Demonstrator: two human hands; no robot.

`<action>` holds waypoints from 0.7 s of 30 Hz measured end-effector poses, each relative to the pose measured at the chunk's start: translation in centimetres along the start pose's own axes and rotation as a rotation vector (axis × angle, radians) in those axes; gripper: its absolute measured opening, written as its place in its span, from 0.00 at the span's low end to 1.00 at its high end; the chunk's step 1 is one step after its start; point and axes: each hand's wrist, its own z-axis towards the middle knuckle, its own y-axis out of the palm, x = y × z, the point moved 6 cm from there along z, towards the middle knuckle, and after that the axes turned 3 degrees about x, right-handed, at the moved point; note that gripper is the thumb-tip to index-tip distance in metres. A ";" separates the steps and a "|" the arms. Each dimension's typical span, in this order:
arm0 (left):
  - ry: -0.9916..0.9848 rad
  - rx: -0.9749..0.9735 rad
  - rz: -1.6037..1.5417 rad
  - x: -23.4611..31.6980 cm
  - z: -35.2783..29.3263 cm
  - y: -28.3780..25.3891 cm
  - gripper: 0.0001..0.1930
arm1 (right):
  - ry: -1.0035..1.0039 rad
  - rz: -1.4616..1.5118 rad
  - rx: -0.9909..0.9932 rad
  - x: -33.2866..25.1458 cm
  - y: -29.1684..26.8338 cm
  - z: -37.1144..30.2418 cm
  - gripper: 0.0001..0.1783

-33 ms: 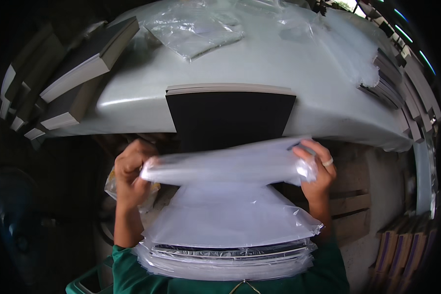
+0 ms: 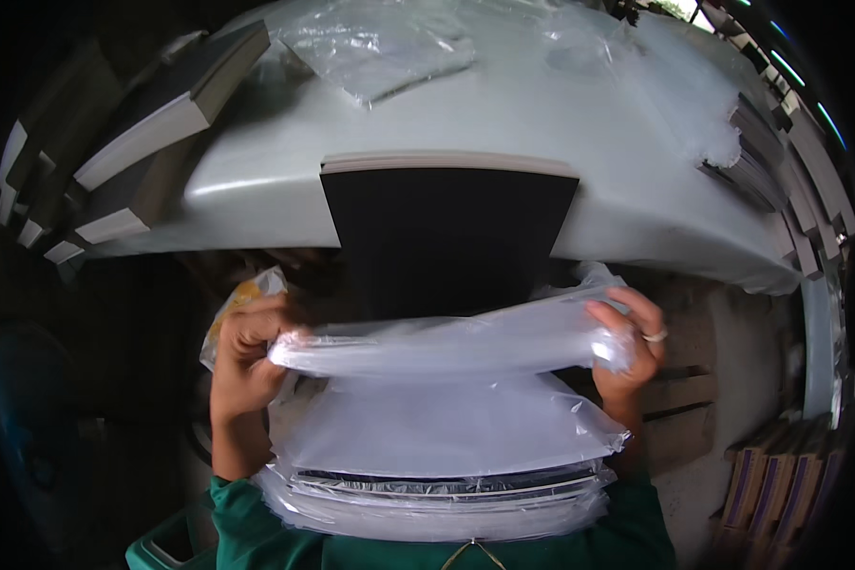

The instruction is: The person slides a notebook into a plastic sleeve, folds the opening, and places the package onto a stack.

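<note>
My left hand [image 2: 256, 356] and my right hand [image 2: 632, 337] each grip one end of a clear plastic bag [image 2: 446, 344], drawn out flat between them and partly blurred. On my right ring finger is a ring. Below the bag, a stack of flat things in clear plastic [image 2: 437, 427] rests against my body, showing dark and white edges. Just beyond the bag a black-covered book [image 2: 446, 233] with pale page edges leans at the table's front edge. The bag hides its lower end.
The table [image 2: 465, 123] has a pale, glossy cover. Thick dark-covered books [image 2: 161, 114] are stacked at left, more books [image 2: 755, 161] at right. A clear plastic packet [image 2: 380, 57] lies at the back. A yellowish plastic package [image 2: 242, 294] is behind my left hand; a green crate [image 2: 166, 541] stands at lower left.
Both hands and the bag have come slightly lower, and the hands sit a little farther apart. More of the yellowish package shows behind my left hand. The view has shifted slightly.
</note>
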 end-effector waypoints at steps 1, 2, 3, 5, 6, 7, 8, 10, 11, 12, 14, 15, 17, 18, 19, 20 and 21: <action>-0.117 -0.174 -0.069 -0.2 -0.7 0.7 0.03 | 0.032 -0.037 0.054 -0.7 -1.1 0.1 0.11; -0.231 -0.351 -0.143 -0.7 -1.6 1.6 0.04 | 0.064 -0.078 0.108 -1.5 -2.4 0.3 0.08; -0.374 -0.393 -0.176 -1.4 -2.5 1.7 0.05 | 0.099 0.125 -0.035 -1.7 -3.0 0.6 0.06; -0.536 -0.414 -0.185 -3.2 -3.9 2.5 0.08 | 0.112 0.623 -0.302 -1.1 -3.4 0.0 0.08; -0.653 -0.372 -0.296 -4.6 -4.7 2.8 0.08 | 0.418 0.891 -0.413 0.6 -2.7 -1.7 0.08; -0.785 -0.385 -0.358 -5.7 -5.5 3.0 0.08 | 0.723 1.162 -0.513 2.3 -1.4 -4.7 0.09; -0.909 -0.409 -0.435 -7.4 -5.9 3.0 0.09 | 1.039 1.405 -0.603 2.9 0.1 -7.7 0.09; -0.931 -0.275 -0.497 -13.2 -6.7 3.6 0.09 | 1.309 1.140 -0.730 6.1 4.4 -13.3 0.10; -0.954 -0.227 -0.615 -15.8 -6.8 4.4 0.09 | 1.457 1.164 -0.613 7.9 6.5 -17.0 0.09; -0.970 -0.162 -0.735 -18.8 -7.5 5.0 0.09 | 1.592 1.184 -0.505 9.3 8.8 -20.4 0.08; -0.989 -0.170 -0.816 -26.9 -10.4 5.3 0.10 | 1.723 1.205 -0.576 10.3 12.2 -23.4 0.08; -0.997 -0.184 -0.856 -29.4 -11.0 5.5 0.10 | 1.834 1.303 -0.521 10.4 13.3 -24.8 0.09; -1.031 -0.134 -0.915 -31.9 -13.5 5.3 0.10 | 1.838 1.353 -0.611 11.2 14.6 -26.8 0.10; -1.044 -0.102 -0.938 -31.9 -14.0 5.6 0.10 | 1.820 1.373 -0.673 11.6 15.0 -27.6 0.11; -1.048 -0.078 -0.958 -31.6 -14.6 5.8 0.10 | 1.791 1.386 -0.744 12.0 15.3 -28.4 0.11; -1.049 -0.068 -0.972 -31.7 -14.4 6.4 0.10 | 1.746 1.374 -0.799 12.7 15.0 -29.2 0.12; -1.047 -0.047 -0.978 -31.3 -14.8 6.7 0.10 | 1.693 1.359 -0.868 13.0 14.9 -29.5 0.12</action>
